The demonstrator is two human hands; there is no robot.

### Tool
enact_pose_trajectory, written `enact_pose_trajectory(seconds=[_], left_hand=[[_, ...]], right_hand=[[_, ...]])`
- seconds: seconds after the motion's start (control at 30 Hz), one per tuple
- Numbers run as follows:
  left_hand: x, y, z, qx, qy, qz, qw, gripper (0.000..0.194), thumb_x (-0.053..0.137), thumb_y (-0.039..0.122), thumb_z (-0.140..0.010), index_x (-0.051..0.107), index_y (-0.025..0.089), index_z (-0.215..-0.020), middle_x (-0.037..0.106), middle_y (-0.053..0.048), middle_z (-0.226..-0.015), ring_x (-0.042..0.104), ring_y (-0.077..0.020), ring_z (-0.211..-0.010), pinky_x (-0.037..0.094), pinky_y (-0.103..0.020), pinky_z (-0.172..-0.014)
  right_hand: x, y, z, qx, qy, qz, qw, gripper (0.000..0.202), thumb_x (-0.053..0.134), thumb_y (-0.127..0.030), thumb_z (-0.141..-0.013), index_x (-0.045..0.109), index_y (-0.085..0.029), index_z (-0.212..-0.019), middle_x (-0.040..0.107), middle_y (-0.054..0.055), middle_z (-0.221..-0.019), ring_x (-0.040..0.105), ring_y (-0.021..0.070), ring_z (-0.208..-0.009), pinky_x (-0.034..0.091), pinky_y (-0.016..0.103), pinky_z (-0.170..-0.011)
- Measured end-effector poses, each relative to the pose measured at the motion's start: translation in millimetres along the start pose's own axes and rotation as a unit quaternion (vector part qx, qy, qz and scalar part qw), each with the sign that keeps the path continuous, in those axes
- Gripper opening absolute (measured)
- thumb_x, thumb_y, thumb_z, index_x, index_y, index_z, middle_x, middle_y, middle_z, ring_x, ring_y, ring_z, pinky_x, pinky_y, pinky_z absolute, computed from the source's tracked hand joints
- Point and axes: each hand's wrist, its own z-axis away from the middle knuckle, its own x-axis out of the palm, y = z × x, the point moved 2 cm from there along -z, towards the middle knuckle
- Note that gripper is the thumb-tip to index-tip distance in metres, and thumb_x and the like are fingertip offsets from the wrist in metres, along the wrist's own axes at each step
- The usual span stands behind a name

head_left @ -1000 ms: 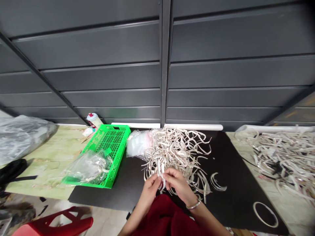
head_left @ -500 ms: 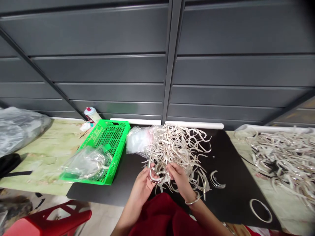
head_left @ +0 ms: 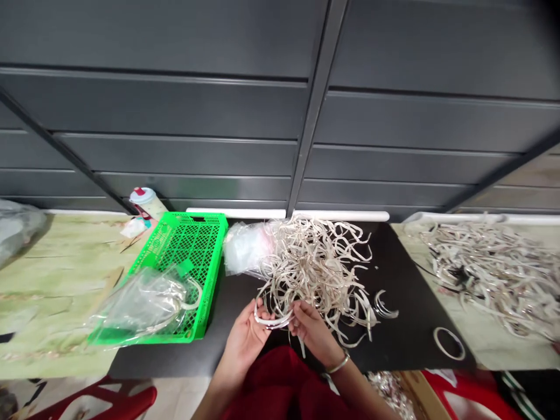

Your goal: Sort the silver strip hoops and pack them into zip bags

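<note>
Curved silvery-white strips [head_left: 272, 322] span the gap between my two hands near the table's front edge. My left hand [head_left: 250, 331] holds their left end, palm turned up and fingers curled. At the right end, my right hand [head_left: 310, 328] pinches the strips between thumb and fingers; a bangle is on that wrist. Just behind the hands lies a tangled pile of similar curved strips [head_left: 321, 262] on a black mat [head_left: 406, 291]. Clear plastic bags [head_left: 249, 248] touch the pile's left side.
A green basket [head_left: 214, 268] with a bagged item [head_left: 153, 297] stands on the left, a bottle [head_left: 149, 203] behind it. A few strips [head_left: 385, 306] and a ring [head_left: 449, 343] lie to the right. Another pile [head_left: 494, 268] is farther right. A grey panelled wall rises behind.
The view has shifted and tilted. Both hands have come slightly lower and left, and the held strips now stretch more level between them.
</note>
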Motion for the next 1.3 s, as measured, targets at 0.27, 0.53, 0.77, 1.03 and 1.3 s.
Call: enact_pose_trajectory(seconds=[0.27, 0.53, 0.77, 1.03, 1.3], left_hand=[[-5.3, 8, -1, -0.008, -0.061, 0.019, 0.998, 0.032, 0.030, 0.012, -0.095, 0.058, 0.013, -0.079, 0.040, 0.008, -0.048, 0.044, -0.0055, -0.042, 0.055, -0.029, -0.069], [1.9, -21, -5, 0.058, -0.029, 0.006, 0.998, 0.025, 0.039, 0.010, -0.090, 0.061, 0.013, -0.079, 0.039, 0.007, -0.048, 0.046, -0.0069, -0.043, 0.054, -0.028, -0.065], [14.2, -37, -12, 0.074, -0.003, 0.006, 0.997, 0.038, 0.028, 0.011, -0.094, 0.063, 0.010, -0.077, 0.040, 0.006, -0.046, 0.044, -0.0064, -0.040, 0.054, -0.028, -0.062], [29.6, -51, -17, 0.048, 0.009, -0.035, 0.998, 0.036, 0.032, 0.011, -0.092, 0.064, 0.010, -0.075, 0.040, 0.006, -0.046, 0.044, -0.0066, -0.040, 0.054, -0.028, -0.062], [28.0, -50, -20, 0.067, 0.006, -0.109, 0.992, 0.017, 0.052, 0.011, -0.081, 0.068, 0.010, -0.083, 0.049, 0.004, -0.051, 0.050, -0.0097, -0.048, 0.053, -0.032, -0.070]], right_hand=[[-18, 21, -2, -0.002, 0.087, 0.208, 0.974, 0.038, 0.070, -0.054, -0.067, 0.060, -0.018, -0.076, 0.063, 0.003, -0.067, 0.059, 0.0146, -0.054, 0.044, 0.025, -0.047], [-120, -73, -29, -0.135, 0.211, 0.522, 0.815, 0.010, 0.056, -0.015, -0.073, 0.063, -0.020, -0.069, 0.061, 0.006, -0.082, 0.056, 0.0220, -0.081, 0.041, 0.031, -0.071], [-169, -103, -42, -0.162, 0.209, 0.595, 0.759, 0.025, 0.054, -0.006, -0.073, 0.067, -0.022, -0.089, 0.056, 0.007, -0.100, 0.054, 0.0189, -0.080, 0.037, 0.030, -0.072], [-167, -122, -52, -0.221, 0.183, 0.501, 0.816, 0.010, 0.070, -0.020, -0.062, 0.061, -0.020, -0.065, 0.058, 0.004, -0.084, 0.052, 0.0193, -0.081, 0.039, 0.031, -0.078], [-152, -147, -38, -0.202, 0.191, 0.278, 0.920, 0.043, 0.058, -0.063, -0.068, 0.054, -0.020, -0.069, 0.048, -0.003, -0.056, 0.043, 0.0125, -0.050, 0.037, 0.027, -0.051]])
